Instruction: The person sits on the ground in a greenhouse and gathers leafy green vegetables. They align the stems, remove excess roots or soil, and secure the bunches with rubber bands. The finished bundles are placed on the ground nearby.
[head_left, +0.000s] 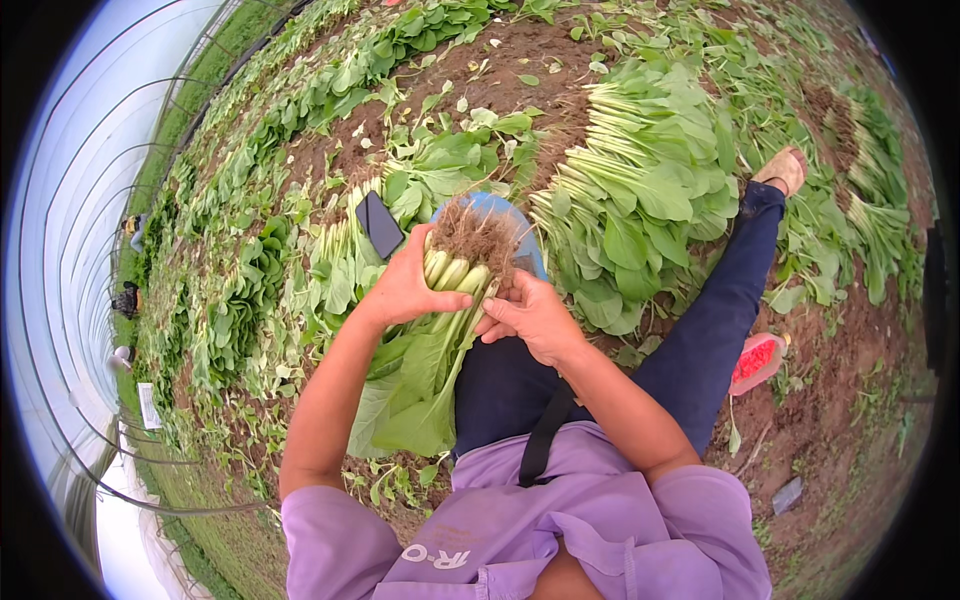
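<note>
My left hand (409, 285) grips a bunch of leafy greens (424, 375) across its pale stems, thumb lying over the front. The bunch's soil-covered roots (476, 232) point away from me, and its broad leaves hang over my lap towards my body. At the right edge of the stems, my right hand (529, 315) has its thumb and fingers bent in against the outermost stalks. Part of its grip is hidden by its own fingers. A blue covering (517, 225) shows on my knee behind the roots.
A dark smartphone (380, 225) lies on laid-out greens left of my hands. Right of my knee is a large row of greens (630, 187). A pink-red plastic container (754, 364) holds red bits beside my outstretched leg (709, 315). Tunnel hoops (82, 247) stand left, with people (129, 300) farther off.
</note>
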